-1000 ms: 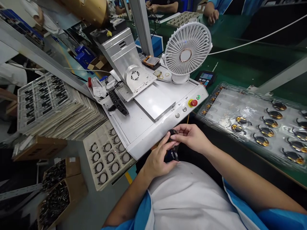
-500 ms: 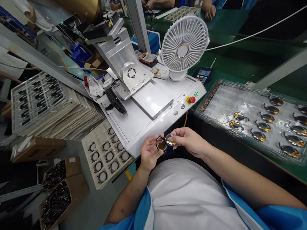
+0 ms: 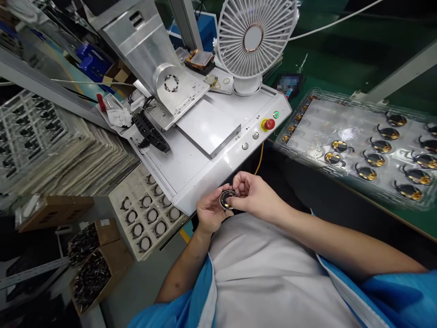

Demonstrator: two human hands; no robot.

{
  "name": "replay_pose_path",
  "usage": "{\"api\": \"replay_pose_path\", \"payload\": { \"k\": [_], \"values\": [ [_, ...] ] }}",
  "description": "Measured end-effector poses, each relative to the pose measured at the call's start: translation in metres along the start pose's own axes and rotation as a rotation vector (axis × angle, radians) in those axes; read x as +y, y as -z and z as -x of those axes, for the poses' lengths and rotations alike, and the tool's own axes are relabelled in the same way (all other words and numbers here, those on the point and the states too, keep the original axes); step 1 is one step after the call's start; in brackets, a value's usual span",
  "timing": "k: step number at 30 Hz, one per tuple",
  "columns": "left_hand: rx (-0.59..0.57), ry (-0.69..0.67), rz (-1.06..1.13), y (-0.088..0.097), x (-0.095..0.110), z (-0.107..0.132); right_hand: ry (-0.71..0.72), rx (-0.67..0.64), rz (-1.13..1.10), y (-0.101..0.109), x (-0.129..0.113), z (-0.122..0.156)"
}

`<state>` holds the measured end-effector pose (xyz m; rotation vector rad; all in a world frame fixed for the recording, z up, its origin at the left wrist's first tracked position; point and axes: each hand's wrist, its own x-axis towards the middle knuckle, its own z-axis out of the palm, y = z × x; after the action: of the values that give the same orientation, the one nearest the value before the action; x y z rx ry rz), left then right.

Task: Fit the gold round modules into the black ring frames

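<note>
Both my hands meet in front of my chest, just below the front edge of a white bench machine point(image 3: 211, 150). A round black-rimmed ring part with a gold centre point(image 3: 228, 199) sits in the fingers of my left hand point(image 3: 211, 209). My right hand point(image 3: 254, 193) pinches the same part from the other side, and its fingers hide part of the rim. I cannot tell whether a second piece lies stacked under it.
A beige tray of black rings point(image 3: 146, 214) lies to the lower left. On the right, a clear plastic tray point(image 3: 355, 146) holds several gold-and-black round parts with tails. A white fan point(image 3: 254, 38) stands on the machine, behind a red emergency stop button point(image 3: 269, 124).
My hands have closed together. The two round pieces held apart half a second ago now appear as one stacked part. The view has shifted slightly.
</note>
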<state>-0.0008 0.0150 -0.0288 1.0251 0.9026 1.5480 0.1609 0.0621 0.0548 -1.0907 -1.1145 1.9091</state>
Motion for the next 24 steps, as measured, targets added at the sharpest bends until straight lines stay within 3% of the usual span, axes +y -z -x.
{"api": "replay_pose_path", "payload": {
  "k": [12, 24],
  "values": [
    [-0.047, -0.139, -0.085, 0.0012, -0.002, 0.0006, -0.036, -0.039, -0.029, -0.0012, 0.0023, -0.0003],
    [0.047, -0.094, -0.127, 0.0002, -0.0049, 0.0033, -0.071, -0.08, -0.148, -0.0003, 0.0079, -0.0052]
  ]
}}
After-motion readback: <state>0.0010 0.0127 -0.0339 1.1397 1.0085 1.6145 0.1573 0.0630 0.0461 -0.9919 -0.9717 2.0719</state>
